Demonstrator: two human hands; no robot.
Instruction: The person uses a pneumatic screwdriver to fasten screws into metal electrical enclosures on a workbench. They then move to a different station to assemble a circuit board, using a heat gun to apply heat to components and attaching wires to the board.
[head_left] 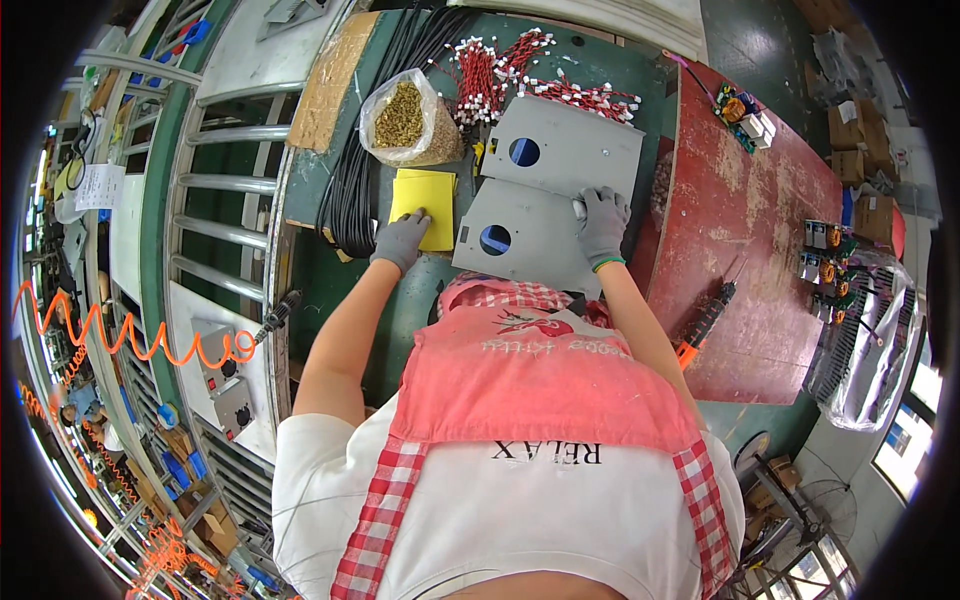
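My left hand [402,241], in a grey glove, has its fingertips closed on the near left part of a stack of yellow sheets [437,200]. My right hand [603,226], gloved too, rests with fingers apart on the right side of the nearer grey metal panel [535,232]. A small pale spot shows by its thumb; I cannot make out what it is. A second grey panel [575,150] lies just beyond, its near edge meeting the first. Each panel has a round hole near its left end, with blue showing through.
Beyond the sheets stands a clear bag of small brass-coloured parts [400,118]. Black cables [350,190] run along the left side. Red-and-white wire harnesses [485,80] lie at the back. A power screwdriver [706,322] and circuit assemblies [742,115] lie on the worn red board [755,230] at right.
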